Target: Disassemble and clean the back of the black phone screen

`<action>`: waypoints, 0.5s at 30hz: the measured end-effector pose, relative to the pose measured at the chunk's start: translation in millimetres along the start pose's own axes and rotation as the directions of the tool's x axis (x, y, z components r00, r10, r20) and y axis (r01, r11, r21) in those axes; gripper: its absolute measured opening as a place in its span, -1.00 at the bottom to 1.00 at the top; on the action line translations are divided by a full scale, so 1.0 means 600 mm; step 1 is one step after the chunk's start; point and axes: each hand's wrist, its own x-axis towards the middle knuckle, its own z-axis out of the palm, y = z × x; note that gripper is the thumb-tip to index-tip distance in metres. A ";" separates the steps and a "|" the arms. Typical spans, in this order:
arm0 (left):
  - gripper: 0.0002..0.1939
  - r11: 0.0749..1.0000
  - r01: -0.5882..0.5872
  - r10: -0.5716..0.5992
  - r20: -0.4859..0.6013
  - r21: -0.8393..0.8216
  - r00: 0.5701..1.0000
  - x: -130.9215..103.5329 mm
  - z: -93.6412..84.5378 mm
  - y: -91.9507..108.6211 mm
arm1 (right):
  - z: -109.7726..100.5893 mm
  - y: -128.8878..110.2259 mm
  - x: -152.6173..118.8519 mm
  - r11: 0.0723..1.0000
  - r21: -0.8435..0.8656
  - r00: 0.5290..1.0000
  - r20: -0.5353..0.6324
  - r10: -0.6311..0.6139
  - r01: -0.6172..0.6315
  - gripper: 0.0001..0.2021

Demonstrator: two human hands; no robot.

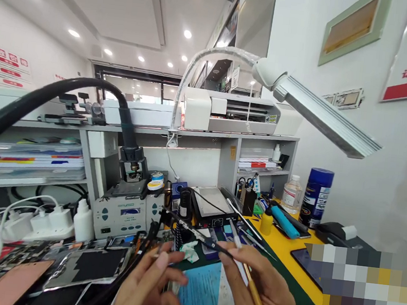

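My right hand (265, 289) is closed around a slim gold-handled tool (259, 301), its pale shaft pointing up and away from me. Thumb and forefinger of that hand also pinch the near end of a narrow black-and-white flex cable (194, 231), which stretches up to the left. Beside it, my left hand (152, 283) has its fingers half curled and apart, below the cable and not touching it. Nothing shows clearly in its fingers. Under both hands lies a blue sheet (198, 291), and a crumpled white tissue (190, 252) sits just beyond.
Phone parts (87, 266) and cables crowd the left side. A grey soldering station (120, 216) stands behind them, with a black flexible arm (97, 84) arching above. At right are a yellow bottle (266, 222), a blue spray can (316, 197) and a lamp (328, 115) overhead.
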 end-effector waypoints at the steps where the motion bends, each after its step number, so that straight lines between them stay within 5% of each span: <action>1: -0.43 0.998 0.022 -0.020 0.030 -0.056 0.999 -0.004 0.008 -0.003 | 0.001 0.001 -0.006 0.998 0.010 0.997 0.047 -0.055 0.055 -0.68; 6: -0.51 0.976 0.066 -0.043 0.116 -0.205 0.992 -0.015 0.026 0.001 | 0.005 0.004 -0.025 0.979 0.019 0.951 0.233 -0.202 0.203 -0.54; 15: -0.53 0.975 0.003 -0.024 -0.090 -0.224 0.996 -0.033 0.030 0.034 | 0.006 -0.017 -0.029 0.979 0.036 0.924 0.325 -0.203 0.202 -0.58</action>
